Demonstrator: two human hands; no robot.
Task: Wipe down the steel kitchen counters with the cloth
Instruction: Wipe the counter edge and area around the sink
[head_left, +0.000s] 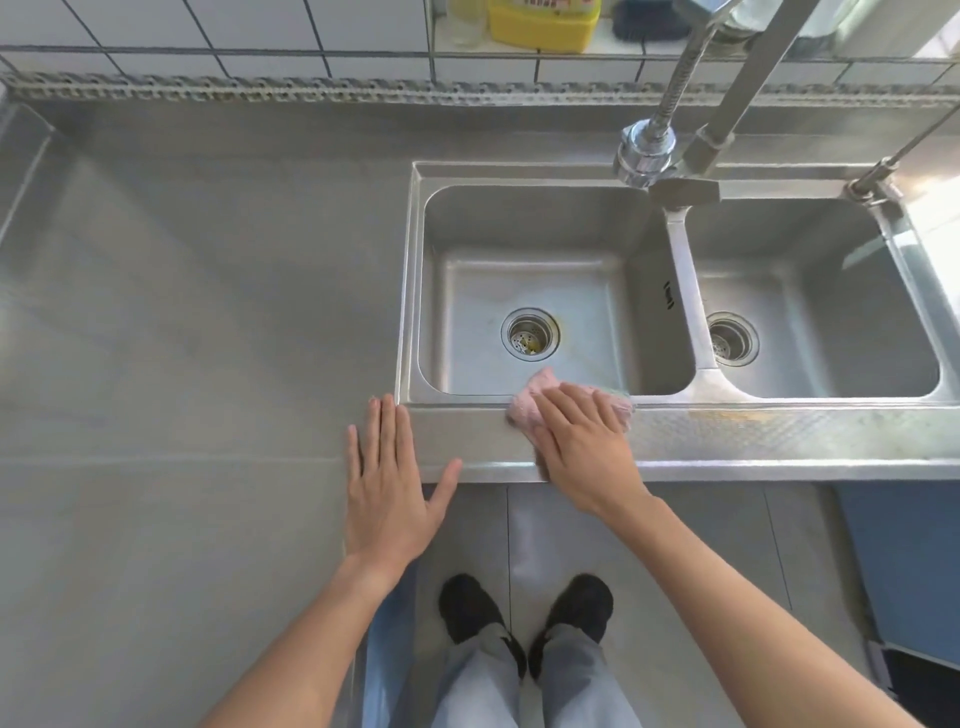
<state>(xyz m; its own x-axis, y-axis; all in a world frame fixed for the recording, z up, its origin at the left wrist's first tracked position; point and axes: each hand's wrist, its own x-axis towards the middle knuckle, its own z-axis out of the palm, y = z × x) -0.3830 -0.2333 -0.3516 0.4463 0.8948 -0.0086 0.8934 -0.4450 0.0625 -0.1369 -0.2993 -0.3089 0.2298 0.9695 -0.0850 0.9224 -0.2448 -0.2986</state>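
A pink cloth (525, 404) lies on the front rim of the steel counter (753, 434), just in front of the left sink basin (519, 291). My right hand (587, 441) presses flat on the cloth, fingers spread over it, and covers most of it. My left hand (389, 488) rests flat and open on the steel counter's wide left part (182, 312), fingertips near the sink's front left corner, holding nothing.
A second basin (831, 312) sits to the right. A faucet (649, 150) with a flexible hose hangs over the divider. On the tiled ledge at the back stands a yellow container (543, 23). Below the counter edge I see my shoes (524, 608) on the tiled floor.
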